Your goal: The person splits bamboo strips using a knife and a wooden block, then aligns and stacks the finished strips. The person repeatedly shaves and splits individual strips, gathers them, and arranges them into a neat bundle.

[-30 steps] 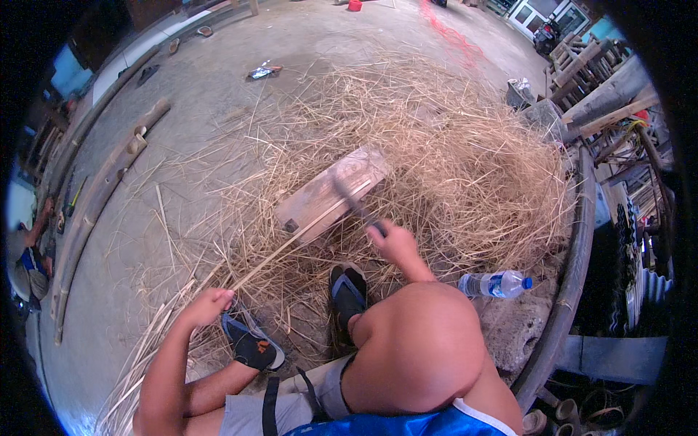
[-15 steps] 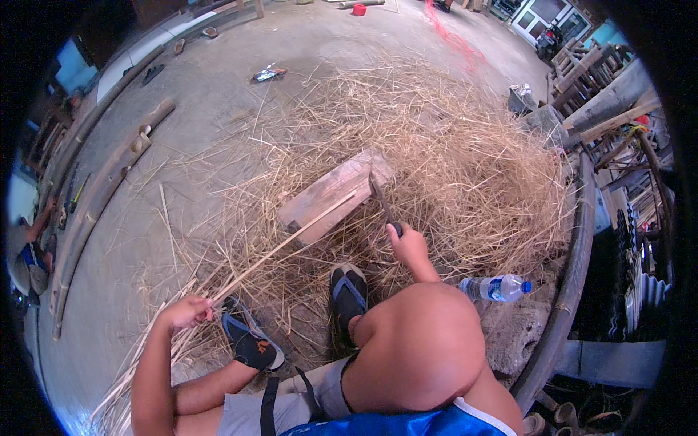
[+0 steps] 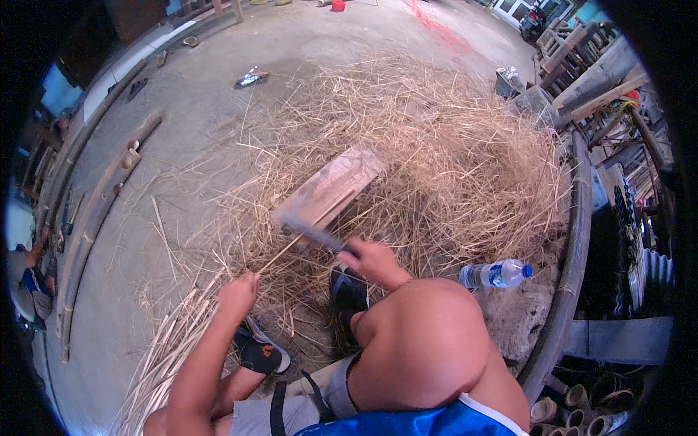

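While left fingers curl closed around a thin strip, right fingers wrapped round a blurred knife

Just ahead and left of the right grip, the blade was a blur, its edge too faint to tell; that grip hid part of the handle. The left grip covered the near part of its thin strip, and the blade masked more farther on. Far left of the left grip, another person was cut off
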`<state>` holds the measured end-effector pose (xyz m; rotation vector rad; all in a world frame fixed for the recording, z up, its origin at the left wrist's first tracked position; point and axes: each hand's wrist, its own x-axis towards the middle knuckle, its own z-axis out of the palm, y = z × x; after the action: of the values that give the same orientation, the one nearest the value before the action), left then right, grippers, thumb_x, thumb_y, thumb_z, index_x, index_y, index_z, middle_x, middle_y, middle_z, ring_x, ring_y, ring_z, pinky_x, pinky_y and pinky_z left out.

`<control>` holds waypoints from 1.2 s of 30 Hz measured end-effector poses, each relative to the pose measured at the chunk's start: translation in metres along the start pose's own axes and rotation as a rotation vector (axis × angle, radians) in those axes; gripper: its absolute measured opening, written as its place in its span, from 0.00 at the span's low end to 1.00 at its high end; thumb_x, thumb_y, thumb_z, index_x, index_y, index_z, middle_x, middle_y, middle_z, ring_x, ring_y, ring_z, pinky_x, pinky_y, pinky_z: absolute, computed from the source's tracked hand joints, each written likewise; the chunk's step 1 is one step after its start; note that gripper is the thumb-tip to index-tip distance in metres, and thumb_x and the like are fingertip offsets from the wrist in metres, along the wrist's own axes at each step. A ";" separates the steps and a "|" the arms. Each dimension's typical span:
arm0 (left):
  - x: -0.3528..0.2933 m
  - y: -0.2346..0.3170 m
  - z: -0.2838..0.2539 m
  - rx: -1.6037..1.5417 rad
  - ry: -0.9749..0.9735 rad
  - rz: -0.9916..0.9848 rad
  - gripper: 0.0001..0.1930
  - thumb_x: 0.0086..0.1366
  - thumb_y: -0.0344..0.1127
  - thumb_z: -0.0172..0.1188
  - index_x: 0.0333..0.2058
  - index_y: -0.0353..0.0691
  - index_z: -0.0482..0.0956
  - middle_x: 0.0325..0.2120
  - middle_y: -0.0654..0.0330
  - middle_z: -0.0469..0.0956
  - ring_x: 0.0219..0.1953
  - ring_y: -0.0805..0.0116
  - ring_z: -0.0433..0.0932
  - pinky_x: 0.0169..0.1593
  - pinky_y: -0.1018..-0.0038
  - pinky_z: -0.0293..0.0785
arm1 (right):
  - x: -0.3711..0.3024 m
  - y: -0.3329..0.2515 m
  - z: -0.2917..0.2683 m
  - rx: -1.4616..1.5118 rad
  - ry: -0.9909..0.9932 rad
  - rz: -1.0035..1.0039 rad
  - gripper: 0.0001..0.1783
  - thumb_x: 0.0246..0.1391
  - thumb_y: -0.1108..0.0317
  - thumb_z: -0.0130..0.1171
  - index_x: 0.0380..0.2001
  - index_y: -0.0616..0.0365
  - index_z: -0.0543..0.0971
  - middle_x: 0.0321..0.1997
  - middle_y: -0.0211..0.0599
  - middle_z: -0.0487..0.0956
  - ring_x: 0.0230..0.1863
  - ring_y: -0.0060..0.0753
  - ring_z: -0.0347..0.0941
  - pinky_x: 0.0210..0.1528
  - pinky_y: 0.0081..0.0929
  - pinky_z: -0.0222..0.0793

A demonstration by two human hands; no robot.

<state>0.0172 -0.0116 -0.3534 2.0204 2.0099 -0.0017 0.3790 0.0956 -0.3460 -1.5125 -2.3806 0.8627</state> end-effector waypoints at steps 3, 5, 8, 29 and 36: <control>-0.008 -0.006 -0.005 -0.043 0.008 -0.010 0.21 0.78 0.51 0.45 0.36 0.40 0.75 0.27 0.44 0.83 0.30 0.39 0.83 0.35 0.46 0.78 | 0.015 0.033 -0.015 -0.077 0.129 0.186 0.27 0.63 0.36 0.57 0.46 0.48 0.80 0.33 0.55 0.84 0.38 0.62 0.82 0.41 0.55 0.77; -0.006 -0.003 -0.008 -0.038 -0.003 -0.012 0.21 0.78 0.51 0.45 0.35 0.39 0.75 0.27 0.43 0.83 0.30 0.39 0.83 0.35 0.46 0.78 | 0.024 0.046 -0.016 -0.107 0.157 0.311 0.27 0.64 0.37 0.56 0.46 0.49 0.81 0.34 0.55 0.84 0.38 0.63 0.82 0.41 0.55 0.77; 0.001 0.003 -0.015 0.015 -0.017 -0.006 0.21 0.79 0.50 0.45 0.35 0.38 0.76 0.27 0.44 0.83 0.30 0.40 0.84 0.34 0.48 0.79 | 0.029 0.050 -0.010 -0.094 0.174 0.427 0.28 0.64 0.37 0.54 0.45 0.51 0.81 0.36 0.58 0.84 0.41 0.65 0.81 0.45 0.57 0.75; -0.011 -0.047 -0.017 -0.575 -0.328 -0.005 0.26 0.79 0.50 0.46 0.26 0.35 0.74 0.19 0.57 0.73 0.25 0.63 0.73 0.36 0.62 0.72 | 0.027 0.041 -0.039 -0.111 0.097 0.398 0.32 0.65 0.35 0.53 0.49 0.55 0.80 0.38 0.59 0.84 0.43 0.64 0.82 0.47 0.55 0.77; -0.006 -0.031 -0.021 -0.474 -0.148 -0.063 0.24 0.76 0.50 0.52 0.28 0.35 0.78 0.22 0.49 0.77 0.27 0.52 0.77 0.36 0.59 0.73 | 0.021 0.035 0.002 -0.039 0.099 0.343 0.28 0.66 0.39 0.54 0.45 0.57 0.79 0.36 0.60 0.83 0.39 0.65 0.81 0.44 0.57 0.76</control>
<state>-0.0176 -0.0133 -0.3387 1.6104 1.7755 0.2760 0.3949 0.1241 -0.3705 -1.9669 -2.1135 0.7869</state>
